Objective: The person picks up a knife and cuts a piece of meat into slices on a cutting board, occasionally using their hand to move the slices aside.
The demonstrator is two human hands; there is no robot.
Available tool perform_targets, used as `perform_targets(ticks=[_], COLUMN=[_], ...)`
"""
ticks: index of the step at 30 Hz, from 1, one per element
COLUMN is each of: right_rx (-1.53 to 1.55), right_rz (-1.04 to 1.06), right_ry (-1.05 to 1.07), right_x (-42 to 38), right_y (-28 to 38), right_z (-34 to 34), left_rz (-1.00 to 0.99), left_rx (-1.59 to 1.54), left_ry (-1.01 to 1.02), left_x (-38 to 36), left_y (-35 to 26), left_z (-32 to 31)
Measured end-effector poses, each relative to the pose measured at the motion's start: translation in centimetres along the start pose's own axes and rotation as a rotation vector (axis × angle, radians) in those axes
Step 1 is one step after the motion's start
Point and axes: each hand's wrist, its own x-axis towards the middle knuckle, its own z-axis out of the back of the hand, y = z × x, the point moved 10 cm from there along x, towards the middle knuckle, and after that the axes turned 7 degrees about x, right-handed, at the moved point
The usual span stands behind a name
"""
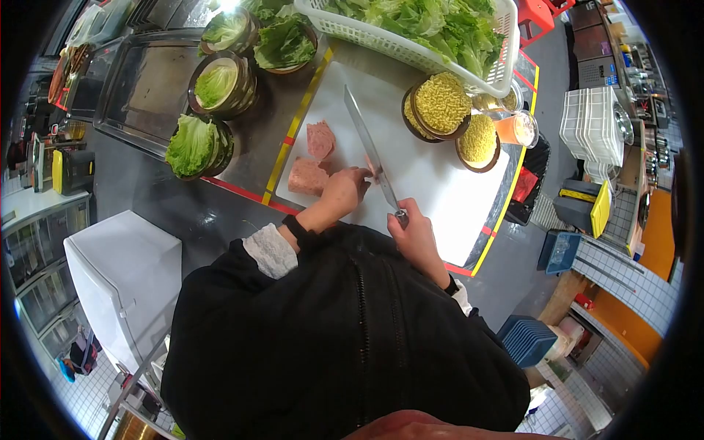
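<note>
My right hand (414,231) is wrapped round the handle of a long kitchen knife (364,136), whose blade points away over the white cutting board (440,198). Close to the blade, the fingers of my left hand (346,192) are curled together on a small pink piece of luncheon meat (372,170), mostly hidden by them and the knife. A larger block of luncheon meat (308,176) lies just left of that hand. Beyond it rests another chunk of the meat (320,140), with cut faces showing.
Bowls of dry noodles (440,103) stand at the board's far right, beside a cup of orange liquid (519,130). A white basket of lettuce (411,44) is behind them. Stacked bowls with lettuce (216,84) and a metal tray (147,81) occupy the left.
</note>
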Motion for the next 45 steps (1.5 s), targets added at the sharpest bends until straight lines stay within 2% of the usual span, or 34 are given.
perform_targets(ticks=[15, 30, 32, 45], right_rx=[-0.009, -0.098, -0.100, -0.185], right_rz=[-0.035, 0.028, 0.091, 0.070], right_ry=[0.012, 0.011, -0.017, -0.002], right_x=[0.8, 1.6, 1.7, 2.6], right_y=[-0.7, -1.3, -1.0, -1.0], right_z=[-0.6, -1.1, -1.1, -1.8], left_rz=[0.028, 0.063, 0.066, 0.098], left_rx=[0.017, 0.010, 0.016, 0.000], left_ry=[0.026, 0.034, 0.038, 0.090], left_x=[0.0, 0.1, 0.1, 0.2], left_y=[0.2, 0.4, 0.3, 0.2], left_z=[-0.2, -0.3, -0.2, -0.3])
